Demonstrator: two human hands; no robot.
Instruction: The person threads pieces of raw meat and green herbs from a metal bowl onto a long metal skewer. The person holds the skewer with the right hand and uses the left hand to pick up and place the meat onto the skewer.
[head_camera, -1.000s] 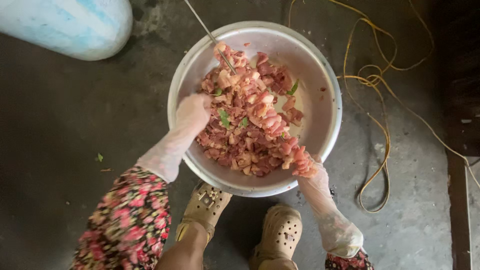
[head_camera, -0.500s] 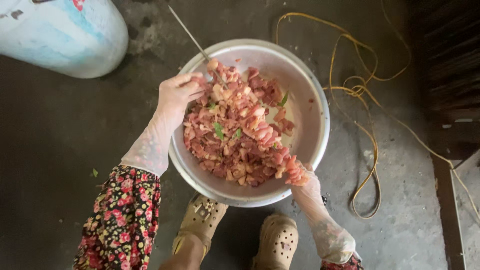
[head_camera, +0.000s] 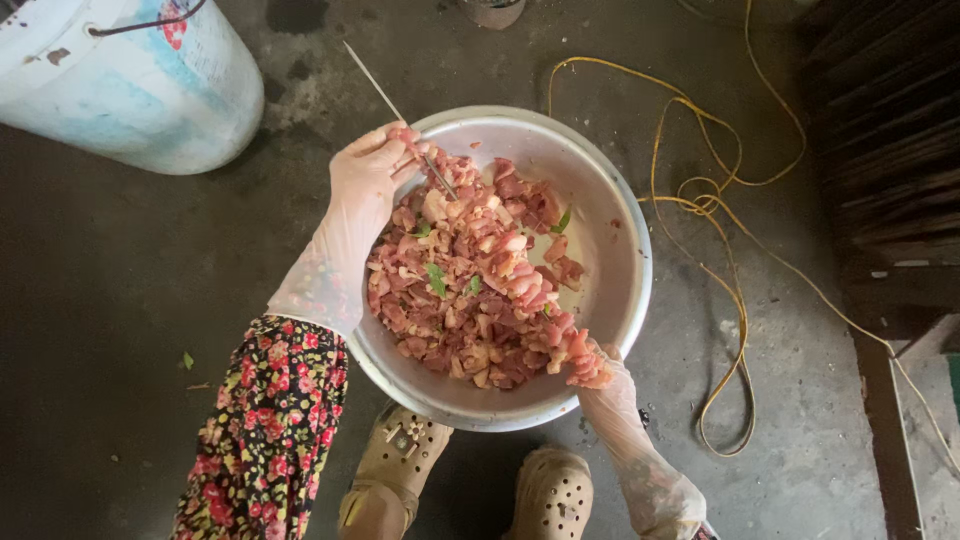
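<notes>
A wide metal bowl (head_camera: 625, 235) on the floor holds a heap of chopped pink and red meat (head_camera: 480, 290) with a few green leaves. Both my hands wear thin clear gloves. My left hand (head_camera: 362, 190) is at the bowl's upper-left rim, its fingers closed around a thin metal skewer (head_camera: 380, 88) that slants from the floor side into the meat. At the bowl's lower-right rim, my right hand (head_camera: 600, 380) is curled under a clump of meat pieces, and its fingers are mostly hidden by them. My floral sleeve (head_camera: 265, 430) shows at lower left.
A large white and blue plastic bucket (head_camera: 130, 90) stands at the upper left. A yellow cord (head_camera: 725, 300) loops over the concrete floor right of the bowl. My beige clogs (head_camera: 400, 465) are just below the bowl. Dark wooden boards (head_camera: 890, 150) line the right side.
My left hand has moved from the left of the meat heap up to the bowl's upper-left rim and closed on the skewer. My right hand has stayed at the lower-right rim.
</notes>
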